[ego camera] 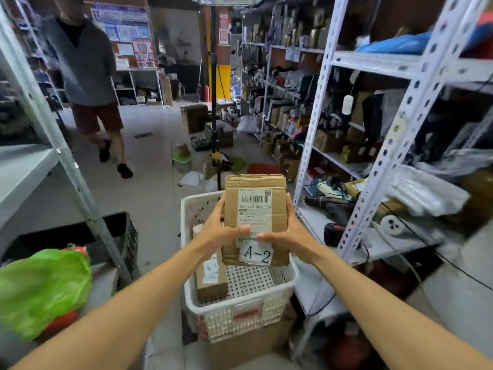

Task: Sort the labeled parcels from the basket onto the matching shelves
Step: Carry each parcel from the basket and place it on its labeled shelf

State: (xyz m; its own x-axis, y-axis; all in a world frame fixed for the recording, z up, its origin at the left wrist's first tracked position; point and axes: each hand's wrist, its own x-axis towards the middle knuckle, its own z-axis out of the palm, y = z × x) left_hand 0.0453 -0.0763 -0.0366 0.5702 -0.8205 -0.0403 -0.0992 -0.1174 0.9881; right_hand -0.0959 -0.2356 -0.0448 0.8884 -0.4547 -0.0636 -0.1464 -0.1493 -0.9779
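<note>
A brown cardboard parcel (255, 206) with a barcode sticker and a white "A-2" label is held upright above the white perforated basket (240, 311). My left hand (218, 231) grips its left edge, thumb across the front. My right hand (288, 233) grips its right edge the same way. A smaller brown parcel (210, 279) with a white label lies in the basket's left part; its label is too blurred to read. The basket rests on a cardboard box.
A white metal shelf unit (373, 177) full of goods stands on the right. A grey shelf (24, 169) is on the left, with a black crate (125, 236) and a green bag (40, 287) below. A person (88, 76) walks in the aisle. A light stand (216, 145) stands ahead.
</note>
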